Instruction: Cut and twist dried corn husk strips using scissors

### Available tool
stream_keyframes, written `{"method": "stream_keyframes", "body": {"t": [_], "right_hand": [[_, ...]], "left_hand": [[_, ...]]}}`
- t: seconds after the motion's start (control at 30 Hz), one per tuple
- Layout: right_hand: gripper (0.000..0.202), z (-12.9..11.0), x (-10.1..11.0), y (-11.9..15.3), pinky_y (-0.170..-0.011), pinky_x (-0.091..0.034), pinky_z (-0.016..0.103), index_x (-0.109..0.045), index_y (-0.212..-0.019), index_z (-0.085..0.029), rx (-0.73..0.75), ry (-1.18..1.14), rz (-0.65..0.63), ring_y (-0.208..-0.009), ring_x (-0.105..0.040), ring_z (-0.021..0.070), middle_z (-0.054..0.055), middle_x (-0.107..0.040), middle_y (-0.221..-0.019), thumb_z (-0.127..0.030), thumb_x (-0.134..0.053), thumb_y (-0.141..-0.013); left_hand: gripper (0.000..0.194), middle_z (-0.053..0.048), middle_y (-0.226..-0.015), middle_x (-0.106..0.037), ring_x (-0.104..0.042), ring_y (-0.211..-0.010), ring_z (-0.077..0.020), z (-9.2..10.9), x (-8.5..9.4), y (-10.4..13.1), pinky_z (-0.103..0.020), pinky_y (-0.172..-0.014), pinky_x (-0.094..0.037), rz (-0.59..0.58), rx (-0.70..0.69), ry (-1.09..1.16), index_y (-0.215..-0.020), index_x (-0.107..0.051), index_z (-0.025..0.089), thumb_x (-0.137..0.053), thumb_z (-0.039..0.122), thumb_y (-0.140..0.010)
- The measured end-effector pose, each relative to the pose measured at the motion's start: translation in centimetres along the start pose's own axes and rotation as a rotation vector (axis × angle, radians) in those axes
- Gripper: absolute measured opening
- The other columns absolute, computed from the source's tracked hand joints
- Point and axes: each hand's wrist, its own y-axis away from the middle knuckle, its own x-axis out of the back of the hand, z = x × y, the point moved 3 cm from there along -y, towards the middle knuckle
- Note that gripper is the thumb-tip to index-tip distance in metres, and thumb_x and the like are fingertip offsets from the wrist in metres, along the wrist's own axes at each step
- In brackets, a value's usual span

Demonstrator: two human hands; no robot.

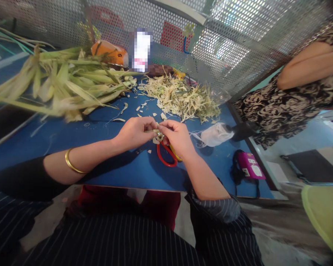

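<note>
My left hand [135, 132] and my right hand [178, 137] meet above the front of the blue table, fingertips pinched close together. Between them is a small pale husk piece [155, 139], partly hidden by the fingers. Just beneath lies a pair of scissors with a red handle loop [167, 164] and a yellow one, its blades largely covered by my hands. Beyond my hands spreads a pile of shredded pale husk [177, 96], with loose scraps in front. To the left rests a big heap of long green-yellow corn husks [69, 83].
Right of my hands stands a spool of white thread [215, 135]. A purple box [252, 166] with a black strap lies near the right edge. Behind rise a pixelated phone-like screen [142, 50], an orange packet [109, 51] and a perforated metal partition [224, 44]. Another person [291, 92] is at right.
</note>
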Motion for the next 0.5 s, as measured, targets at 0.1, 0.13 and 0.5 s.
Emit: {"method": "stream_keyframes", "body": {"t": [0.1,0.13,0.5], "right_hand": [[0.015,-0.3,0.3,0.0,-0.049,-0.036,0.023,-0.063,-0.072,-0.018,0.028,0.078,0.069,-0.049,-0.044,0.0083,-0.004,-0.053,-0.056,-0.032,-0.064,-0.074],[0.015,-0.4,0.4,0.0,-0.051,-0.036,0.023,-0.063,-0.07,-0.017,0.052,0.112,0.08,-0.051,-0.045,0.009,-0.003,-0.054,-0.057,-0.031,-0.063,-0.075],[0.015,-0.2,0.9,-0.7,-0.064,-0.04,0.026,-0.057,-0.072,-0.019,0.24,0.197,0.288,-0.064,-0.049,0.0117,-0.001,-0.056,-0.069,-0.03,-0.057,-0.082]], "left_hand": [[0.013,0.002,-0.06,-0.062,-0.054,-0.053,-0.0107,-0.2,-0.2,-0.1,-0.021,-0.052,-0.039,-0.076,0.057,0.076,-0.082,-0.067,0.016,-0.063,0.023,-0.072],[0.014,0.002,-0.061,-0.063,-0.056,-0.054,-0.0111,-0.3,-0.3,-0.2,-0.021,-0.053,-0.041,-0.113,0.087,0.128,-0.083,-0.067,0.016,-0.062,0.023,-0.072],[0.014,0.001,-0.053,-0.056,-0.049,-0.046,-0.0087,0.6,-0.6,0.4,-0.019,-0.043,-0.039,-0.531,0.234,0.442,-0.078,-0.069,0.014,-0.061,0.025,-0.076]]}}
